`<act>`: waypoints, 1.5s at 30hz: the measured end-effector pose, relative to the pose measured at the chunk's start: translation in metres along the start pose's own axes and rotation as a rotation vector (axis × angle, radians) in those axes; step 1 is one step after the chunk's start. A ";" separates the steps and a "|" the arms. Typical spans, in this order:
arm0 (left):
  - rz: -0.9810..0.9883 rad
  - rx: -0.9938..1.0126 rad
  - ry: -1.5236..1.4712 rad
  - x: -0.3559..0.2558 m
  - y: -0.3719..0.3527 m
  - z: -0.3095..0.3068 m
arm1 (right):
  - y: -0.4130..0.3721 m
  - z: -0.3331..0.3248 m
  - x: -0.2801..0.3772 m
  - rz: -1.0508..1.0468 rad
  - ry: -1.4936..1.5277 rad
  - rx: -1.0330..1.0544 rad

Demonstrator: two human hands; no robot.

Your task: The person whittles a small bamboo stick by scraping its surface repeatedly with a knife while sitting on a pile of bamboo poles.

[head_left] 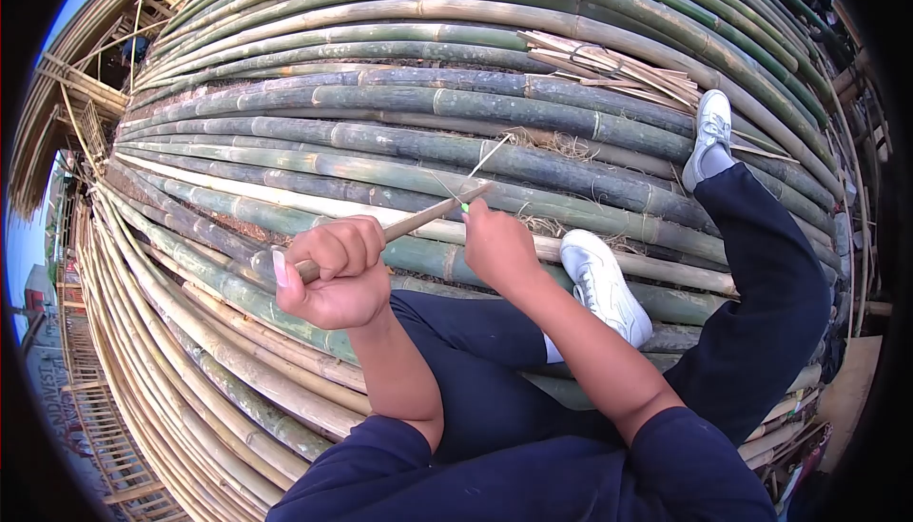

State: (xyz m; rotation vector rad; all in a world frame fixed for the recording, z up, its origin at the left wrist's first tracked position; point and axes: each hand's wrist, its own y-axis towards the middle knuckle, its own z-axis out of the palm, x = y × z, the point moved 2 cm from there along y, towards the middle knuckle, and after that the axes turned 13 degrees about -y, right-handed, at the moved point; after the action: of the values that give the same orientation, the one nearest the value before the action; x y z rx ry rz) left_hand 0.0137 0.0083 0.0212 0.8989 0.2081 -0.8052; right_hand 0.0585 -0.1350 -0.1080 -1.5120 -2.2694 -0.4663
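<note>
My left hand (340, 270) is closed around the near end of a brown bamboo stick (423, 218), which slants up to the right. At its far end my right hand (499, 244) is closed on a small knife (464, 206). Only a bit of its green handle and what looks like a thin blade show; the fingers hide the rest. A pale, narrow shaving (490, 154) sticks up from the stick beside the right hand.
Long green and tan bamboo poles (399, 146) lie side by side beneath me. Curly shavings (561, 146) are scattered over them. A bundle of split strips (609, 66) lies at upper right, near my white shoe (710, 132). Bamboo racks (105, 408) stand at left.
</note>
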 end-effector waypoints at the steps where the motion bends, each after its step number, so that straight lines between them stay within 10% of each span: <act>1: 0.004 0.002 0.005 0.000 -0.002 0.001 | -0.005 -0.017 0.014 -0.047 -0.010 0.009; 20: -0.019 0.133 -0.043 -0.001 0.003 0.000 | -0.002 0.088 -0.089 0.162 -0.109 -0.011; 31: -0.045 0.297 -0.114 0.000 0.005 0.006 | -0.052 -0.124 0.086 -0.045 0.163 0.141; 45: -0.046 0.320 -0.118 0.002 -0.003 0.016 | -0.046 -0.112 0.088 -0.036 0.201 0.148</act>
State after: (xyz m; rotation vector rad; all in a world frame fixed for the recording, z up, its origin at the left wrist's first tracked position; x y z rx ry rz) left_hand 0.0102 -0.0062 0.0284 1.1463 -0.0051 -0.9475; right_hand -0.0016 -0.1336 0.0292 -1.2931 -2.1284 -0.4302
